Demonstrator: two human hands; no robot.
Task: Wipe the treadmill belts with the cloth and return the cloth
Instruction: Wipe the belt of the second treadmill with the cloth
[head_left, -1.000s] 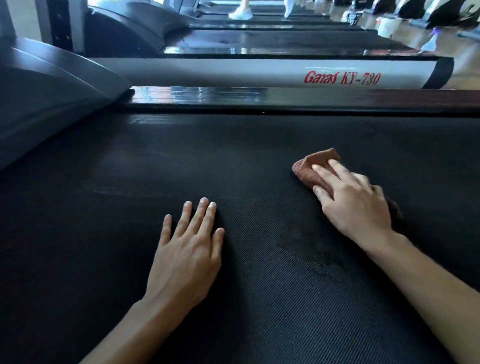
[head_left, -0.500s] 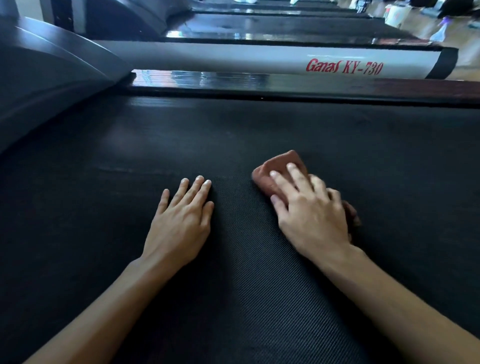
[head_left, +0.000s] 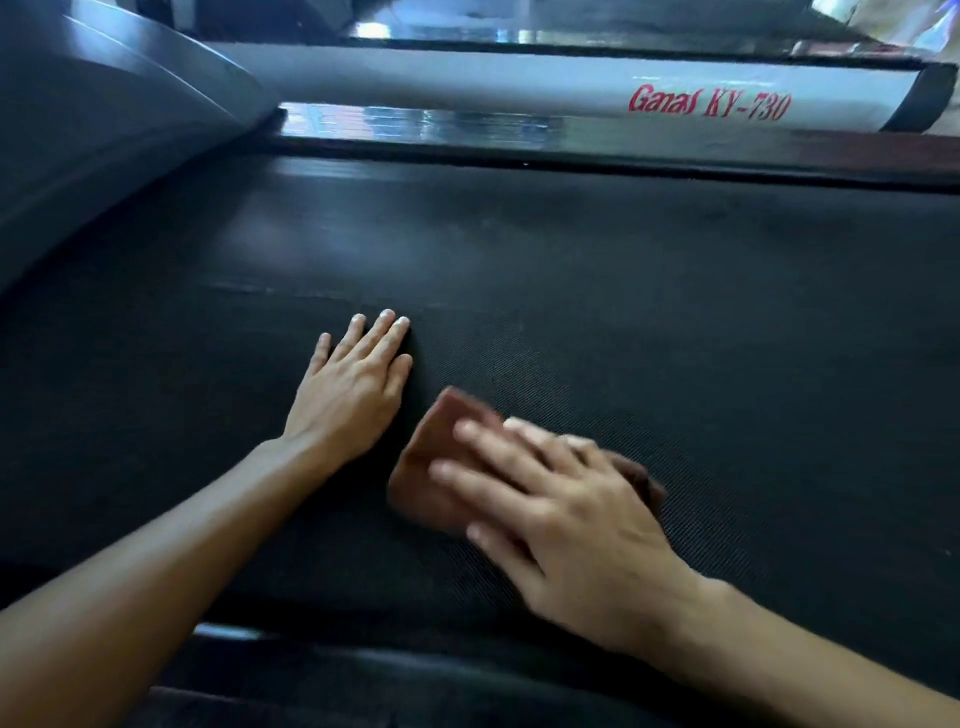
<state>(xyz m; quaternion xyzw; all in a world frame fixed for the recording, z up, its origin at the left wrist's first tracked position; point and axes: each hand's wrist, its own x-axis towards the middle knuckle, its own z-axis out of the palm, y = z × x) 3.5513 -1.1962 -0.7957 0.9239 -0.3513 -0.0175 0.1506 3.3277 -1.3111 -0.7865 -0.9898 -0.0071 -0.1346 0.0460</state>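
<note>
Swept back toward the near edge of the treadmill belt (head_left: 675, 312), the brown cloth (head_left: 441, 447) lay pressed under the spread right hand (head_left: 571, 525), beside the flat, fingers-together left hand (head_left: 353, 389); wiping apparently unfinished, return not begun.

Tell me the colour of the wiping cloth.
The cloth is reddish brown; the head view shows it.

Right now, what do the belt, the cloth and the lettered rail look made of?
Belt: black, matte, rubber-like; a fine diagonal weave pattern shows on it.
Cloth: soft brownish-red fabric, folded under the right hand; motion blur hides its weave.
Rail: smooth, pale, satin, with red printed lettering; painted metal or plastic, I cannot tell which.
</note>
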